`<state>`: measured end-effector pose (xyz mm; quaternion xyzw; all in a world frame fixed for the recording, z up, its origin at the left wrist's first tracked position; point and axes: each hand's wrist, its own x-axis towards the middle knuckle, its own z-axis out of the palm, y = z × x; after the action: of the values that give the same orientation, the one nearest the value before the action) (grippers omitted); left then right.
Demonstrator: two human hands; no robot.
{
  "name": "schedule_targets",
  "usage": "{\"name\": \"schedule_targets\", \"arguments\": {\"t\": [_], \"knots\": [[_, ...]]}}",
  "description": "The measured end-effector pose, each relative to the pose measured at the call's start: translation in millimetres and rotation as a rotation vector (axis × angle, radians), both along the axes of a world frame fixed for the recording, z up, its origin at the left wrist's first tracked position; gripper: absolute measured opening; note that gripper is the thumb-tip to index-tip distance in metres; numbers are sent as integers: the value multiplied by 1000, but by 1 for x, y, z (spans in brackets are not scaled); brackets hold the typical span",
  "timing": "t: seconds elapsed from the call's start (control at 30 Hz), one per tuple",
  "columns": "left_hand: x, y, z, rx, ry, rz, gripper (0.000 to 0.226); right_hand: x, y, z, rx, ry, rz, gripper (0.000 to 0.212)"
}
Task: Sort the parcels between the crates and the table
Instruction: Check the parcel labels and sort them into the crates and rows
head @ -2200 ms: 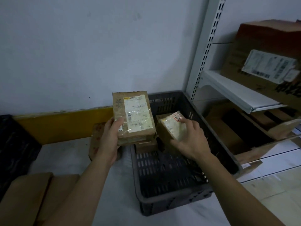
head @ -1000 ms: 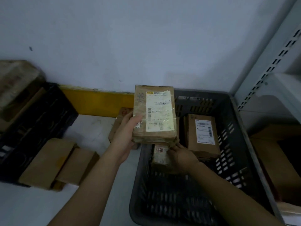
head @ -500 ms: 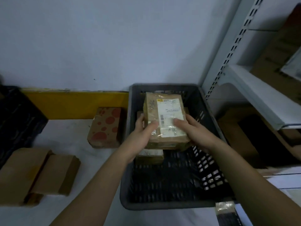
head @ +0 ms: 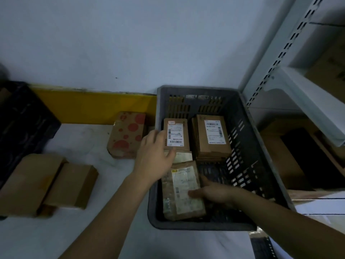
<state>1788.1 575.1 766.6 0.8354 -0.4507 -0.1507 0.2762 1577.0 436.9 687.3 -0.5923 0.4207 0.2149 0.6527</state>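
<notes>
A grey slotted crate (head: pixel 248 150) stands on the white table (head: pixel 74 232). A brown paper parcel with a white label (head: pixel 182 191) lies flat in the crate's near left corner. My right hand (head: pixel 211 193) rests on its right edge with the fingers laid across the label. My left hand (head: pixel 155 156) hovers open over the crate's left rim, fingertips at a small labelled box (head: pixel 176 134). Another labelled box (head: pixel 212 136) sits to the right of it at the back. A flat parcel (head: pixel 183 157) lies partly under the small box.
A box with red dots (head: pixel 127 134) lies on the table left of the crate. Two plain brown boxes (head: pixel 46 184) sit at the near left beside a black crate (head: pixel 22 120). White metal shelving (head: pixel 298 86) with cartons stands on the right.
The brown parcel, held up in both hands half a second ago, now lies in the crate's near left corner. My left hand has let go of it and moved toward the small labelled box.
</notes>
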Motion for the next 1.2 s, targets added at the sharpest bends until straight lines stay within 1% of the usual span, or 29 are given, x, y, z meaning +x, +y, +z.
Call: {"name": "schedule_targets", "arguments": {"t": [0.07,0.23,0.3,0.37,0.4,0.5,0.6,0.73,0.83,0.93,1.03,1.07,1.1,1.2], "knots": [[-1,2,-6,19,6,-1,67,4,-2,-5,42,21,17,103],[0,2,-13,17,-7,-9,68,0,-17,-10,185,25,-40,69],[0,2,-15,19,-11,-5,68,6,-11,-9,177,35,0,55],[-1,1,-16,18,-15,3,68,16,0,-11,87,75,84,43],[-1,1,-16,17,-16,7,67,20,5,-13,41,82,133,43],[-2,-1,-16,18,-24,17,65,29,11,-20,-49,98,276,51],[-2,-3,-18,6,-16,24,63,25,7,-34,-161,141,451,53],[-1,-7,-21,24,-73,19,64,25,7,-54,-406,195,692,73],[-2,-9,-22,61,-134,30,66,27,3,-55,-491,208,770,87],[-4,-8,-21,84,-193,21,72,28,1,-47,-523,195,831,93],[-3,-5,-20,118,-218,20,77,31,-2,-34,-726,299,944,106],[-3,-3,-19,130,-218,23,79,34,-3,-26,-811,332,967,105],[-2,-1,-17,141,-219,31,80,37,-6,-17,-893,338,976,100],[3,6,-11,168,-235,56,84,46,-16,6,-1117,272,911,77]]}}
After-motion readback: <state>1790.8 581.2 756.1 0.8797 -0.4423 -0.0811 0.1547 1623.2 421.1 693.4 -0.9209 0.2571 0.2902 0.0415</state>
